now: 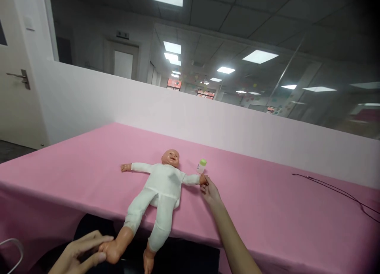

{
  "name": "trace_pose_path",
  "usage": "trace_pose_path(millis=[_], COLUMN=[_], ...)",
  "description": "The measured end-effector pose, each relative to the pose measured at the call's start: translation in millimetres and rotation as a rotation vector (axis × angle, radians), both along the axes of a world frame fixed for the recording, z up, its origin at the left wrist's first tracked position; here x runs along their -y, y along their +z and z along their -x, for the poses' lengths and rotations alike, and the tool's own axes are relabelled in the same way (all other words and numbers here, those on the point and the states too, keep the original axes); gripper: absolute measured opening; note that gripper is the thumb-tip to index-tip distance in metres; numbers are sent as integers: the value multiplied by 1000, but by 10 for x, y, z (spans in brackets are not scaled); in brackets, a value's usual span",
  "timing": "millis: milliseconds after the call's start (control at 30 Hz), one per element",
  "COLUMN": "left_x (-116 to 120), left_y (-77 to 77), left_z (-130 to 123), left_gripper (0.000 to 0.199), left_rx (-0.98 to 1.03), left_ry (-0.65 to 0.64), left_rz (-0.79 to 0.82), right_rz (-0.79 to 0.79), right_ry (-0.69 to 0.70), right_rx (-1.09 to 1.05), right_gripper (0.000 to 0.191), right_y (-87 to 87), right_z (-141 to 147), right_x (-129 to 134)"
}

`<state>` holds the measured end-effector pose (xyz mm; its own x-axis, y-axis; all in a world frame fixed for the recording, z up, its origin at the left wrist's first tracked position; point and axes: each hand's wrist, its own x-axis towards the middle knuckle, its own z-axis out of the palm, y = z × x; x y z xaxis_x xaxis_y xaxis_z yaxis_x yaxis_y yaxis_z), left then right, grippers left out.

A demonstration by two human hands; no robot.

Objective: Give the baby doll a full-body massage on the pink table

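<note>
A baby doll [164,182] with a white cloth body lies face up on the pink-covered table [255,210], its legs hanging over the front edge. At the lower left, my left hand [80,250] grips the doll's foot [111,250] between thumb and fingers. My right hand [211,191] pinches the doll's small hand [203,180] on the right side. Just behind that doll hand stands a small white bottle [201,167] with a green cap, apart from my fingers. The doll's other arm stretches out to the left.
A thin dark cable [332,187] lies on the table at the right. Behind the table runs a white low wall [190,116] with a glass window above it. A door [18,76] stands at the far left, and a white cable [18,246] loops at the lower left.
</note>
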<state>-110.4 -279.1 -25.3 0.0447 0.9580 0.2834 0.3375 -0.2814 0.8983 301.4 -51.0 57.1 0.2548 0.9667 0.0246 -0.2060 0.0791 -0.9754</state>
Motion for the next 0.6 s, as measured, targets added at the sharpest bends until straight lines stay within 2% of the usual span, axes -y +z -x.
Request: trace_pose_path(millis=[100,133,200,300,367,400,467,600], left_x=[-302,-468,-865,-1417,-1598,-1611,-1489,-887], left_y=[304,411,570,640,621,603,551,392], left_z=[-189,-282,-494,-806,-934,-960,-934,-689], left_gripper=[28,31,36,43,45,45,46,36], left_rx=[42,67,146,251,311,328,334,226], left_ry=[43,64,131,115,85,74,63,10], left_rz=[-44,-63,-123,-132,-109,-97,-80,-42], right_rz=[-62,-112,-294,-489,-498,-478,-384,-90], right_ry=[91,128,230,361,349,314,225,58], right_rx=[55,130,435,831,893,850,629,-106], right_gripper=[28,29,25,17,18,19,21,24], right_y=[121,150,153,4,-126,-171,-183,13], right_z=[283,384,568,729,714,668,516,149], right_x=[119,176,300,452,479,463,384,181])
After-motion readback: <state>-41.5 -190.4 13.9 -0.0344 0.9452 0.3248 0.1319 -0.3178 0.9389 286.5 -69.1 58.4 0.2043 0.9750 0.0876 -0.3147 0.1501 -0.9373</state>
